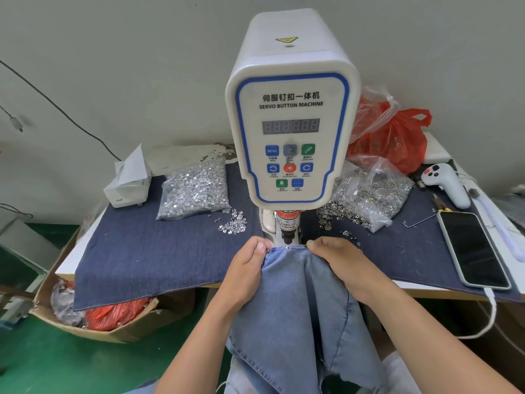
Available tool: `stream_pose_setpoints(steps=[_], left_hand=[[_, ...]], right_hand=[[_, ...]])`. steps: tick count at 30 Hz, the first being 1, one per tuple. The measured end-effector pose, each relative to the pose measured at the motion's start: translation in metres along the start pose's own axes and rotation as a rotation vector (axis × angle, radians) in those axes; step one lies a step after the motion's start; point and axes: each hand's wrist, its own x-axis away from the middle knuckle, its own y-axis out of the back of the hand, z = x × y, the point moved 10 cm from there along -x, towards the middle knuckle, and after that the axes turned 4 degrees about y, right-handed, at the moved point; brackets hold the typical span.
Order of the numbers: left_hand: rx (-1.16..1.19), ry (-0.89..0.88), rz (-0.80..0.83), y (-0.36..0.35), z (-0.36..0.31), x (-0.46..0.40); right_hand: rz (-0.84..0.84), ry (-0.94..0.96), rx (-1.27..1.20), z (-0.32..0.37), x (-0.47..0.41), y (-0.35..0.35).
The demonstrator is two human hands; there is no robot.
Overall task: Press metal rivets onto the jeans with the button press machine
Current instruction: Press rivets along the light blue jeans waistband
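Observation:
Light blue jeans [295, 302] hang from the table's front edge down toward my lap. Their top edge lies under the punch [287, 237] of the white servo button machine [292, 123]. Small metal rivets [288, 247] show along that edge. My left hand [247, 268] pinches the left side of the jeans edge. My right hand [341, 265] pinches the right side. Both hands sit just in front of the punch, one on each side.
A dark denim cloth [159, 257] covers the table. Left of the machine lie a bag of silver rivet pins [196, 189], loose pins [234, 223] and a tissue box [127, 183]. On the right: a bag of ring caps [369, 194], a red plastic bag [397, 137], a white handheld controller [446, 183], a phone [473, 248]. A cardboard box [93, 314] sits below left.

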Motion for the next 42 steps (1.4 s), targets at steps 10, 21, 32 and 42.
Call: stream_pose_setpoints(steps=[10,21,32,42], left_hand=[[0.059,-0.009,0.029,-0.001,-0.002,0.007],[0.597,0.142,0.240,-0.011,0.007,0.046],[0.674,0.096,0.249,-0.003,-0.007,0.056],[-0.092,0.225,0.600,-0.017,0.035,0.086]], right_hand=[[0.064,0.040,-0.078,0.001,0.004,-0.004],[0.220,0.100,-0.056,0.008,0.026,0.010],[0.329,0.212,0.257,0.014,0.048,-0.013],[0.274,0.093,-0.215,-0.003,0.054,-0.006]])
